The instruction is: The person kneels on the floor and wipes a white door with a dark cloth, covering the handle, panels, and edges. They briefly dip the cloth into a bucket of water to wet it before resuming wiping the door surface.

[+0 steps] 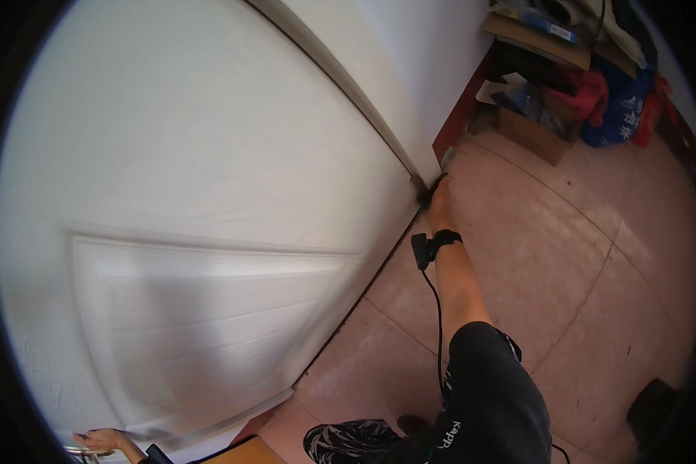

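Note:
A white panelled door (pixel 168 174) fills the left of the view. Down at its bottom corner, beside the door frame, my right hand (pixel 441 203) is closed around a dark object (pixel 427 196), blurred and partly covered by my fingers. This object meets the foot of the white door frame (pixel 377 98) at floor level. My left hand (pixel 100 439) is at the lower left, right by a metal door handle (pixel 87 450). Whether its fingers grip the handle is not clear. A black strap with a small device (pixel 423 250) and cable is on my right wrist.
Pinkish floor tiles (pixel 533 249) spread to the right. In the far corner are an open cardboard box (pixel 533 136), a blue bag (pixel 612 116), a pink cloth or bag (pixel 586 95) and red bags. A yellow-orange surface (pixel 240 452) shows at the bottom edge.

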Demonstrator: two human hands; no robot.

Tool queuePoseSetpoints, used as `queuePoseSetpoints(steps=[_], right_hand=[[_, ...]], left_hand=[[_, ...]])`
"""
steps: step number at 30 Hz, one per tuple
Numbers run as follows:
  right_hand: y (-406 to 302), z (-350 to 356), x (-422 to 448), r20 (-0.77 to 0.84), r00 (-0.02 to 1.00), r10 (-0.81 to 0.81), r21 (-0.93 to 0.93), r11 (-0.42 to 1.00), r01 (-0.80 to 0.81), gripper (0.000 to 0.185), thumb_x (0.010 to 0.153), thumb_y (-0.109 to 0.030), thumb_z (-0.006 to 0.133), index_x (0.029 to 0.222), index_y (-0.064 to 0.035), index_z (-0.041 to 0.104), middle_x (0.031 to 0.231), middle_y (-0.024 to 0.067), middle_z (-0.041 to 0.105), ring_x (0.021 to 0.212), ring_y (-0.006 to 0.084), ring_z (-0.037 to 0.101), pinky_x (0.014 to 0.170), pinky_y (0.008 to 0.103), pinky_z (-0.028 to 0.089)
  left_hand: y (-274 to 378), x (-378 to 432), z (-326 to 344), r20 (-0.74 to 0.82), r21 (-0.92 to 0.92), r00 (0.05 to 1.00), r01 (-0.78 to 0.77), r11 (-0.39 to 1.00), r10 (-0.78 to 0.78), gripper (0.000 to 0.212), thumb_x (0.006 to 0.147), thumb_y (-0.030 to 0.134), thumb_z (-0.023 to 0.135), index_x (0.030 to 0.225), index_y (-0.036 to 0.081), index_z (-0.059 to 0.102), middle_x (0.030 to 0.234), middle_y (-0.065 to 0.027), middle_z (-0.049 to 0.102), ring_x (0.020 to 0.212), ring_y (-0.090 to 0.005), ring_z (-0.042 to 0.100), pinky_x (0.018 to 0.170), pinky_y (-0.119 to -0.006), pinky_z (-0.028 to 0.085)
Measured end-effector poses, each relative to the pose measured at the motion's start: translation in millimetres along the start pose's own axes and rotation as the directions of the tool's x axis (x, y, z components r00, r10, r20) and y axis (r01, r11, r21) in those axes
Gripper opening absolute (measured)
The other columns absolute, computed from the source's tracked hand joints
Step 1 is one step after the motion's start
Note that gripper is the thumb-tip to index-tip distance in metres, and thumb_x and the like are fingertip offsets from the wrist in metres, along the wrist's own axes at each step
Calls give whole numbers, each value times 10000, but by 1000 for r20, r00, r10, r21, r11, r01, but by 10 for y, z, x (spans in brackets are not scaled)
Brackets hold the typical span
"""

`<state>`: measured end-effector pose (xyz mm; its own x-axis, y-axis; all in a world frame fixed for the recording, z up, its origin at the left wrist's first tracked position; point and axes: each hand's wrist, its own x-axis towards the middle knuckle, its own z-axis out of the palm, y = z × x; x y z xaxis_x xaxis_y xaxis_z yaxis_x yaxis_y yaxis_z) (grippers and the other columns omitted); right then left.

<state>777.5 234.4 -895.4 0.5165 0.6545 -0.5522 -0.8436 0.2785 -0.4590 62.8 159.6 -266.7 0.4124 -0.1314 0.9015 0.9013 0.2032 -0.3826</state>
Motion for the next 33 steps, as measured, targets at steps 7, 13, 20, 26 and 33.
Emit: queuePoseSetpoints(steps=[7, 13, 20, 26, 33], right_hand=[[-318, 846, -238, 18, 857, -515, -386, 787, 481, 714, 980, -514, 219, 1460, 0, 94, 1539, 158, 25, 1423, 271, 9, 1144, 354, 12], [-710, 1789, -1381, 275, 649, -709, -430, 513, 743, 678, 995, -468, 202, 1462, -1, 48, 1536, 186, -4, 1423, 312, -40, 1129, 415, -31], [-294, 2110, -2096, 545, 388, -743, -328, 237, 914, 613, 991, -293, 324, 1448, 47, 96, 1507, 277, 17, 1400, 429, 1, 1107, 514, 41], [-79, 2105, -2564, 673, 324, -665, -230, 228, 946, 628, 986, -347, 304, 1449, 34, 122, 1514, 253, 46, 1399, 428, 37, 1101, 534, 40], [-290, 2148, -2024, 456, 417, -786, -423, 221, 879, 599, 998, -352, 270, 1464, -10, 114, 1524, 211, 76, 1406, 387, 65, 1122, 474, 45]], left_hand=[[70, 10, 2, 11, -12, 999, 31, 999, -31, 400, 875, 81, 380, 1213, -99, 496, 1285, -242, 480, 1188, -386, 450, 1041, -409, 340], [64, -1, 3, 13, -8, 999, 51, 999, -51, 400, 877, 81, 380, 1216, -98, 494, 1290, -240, 477, 1192, -385, 446, 1043, -407, 338], [-26, -29, 13, 28, 6, 998, 51, 999, -51, 396, 864, 53, 390, 1215, -92, 503, 1299, -243, 465, 1206, -375, 441, 1046, -411, 338], [-40, -61, -29, -5, -34, 1000, 27, 999, -27, 402, 861, 36, 383, 1226, -85, 499, 1304, -238, 462, 1224, -368, 431, 1056, -411, 333], [65, -3, -76, 15, -64, 995, 101, 993, -100, 404, 877, 30, 362, 1243, -86, 485, 1331, -223, 443, 1238, -350, 427, 1062, -396, 338]])
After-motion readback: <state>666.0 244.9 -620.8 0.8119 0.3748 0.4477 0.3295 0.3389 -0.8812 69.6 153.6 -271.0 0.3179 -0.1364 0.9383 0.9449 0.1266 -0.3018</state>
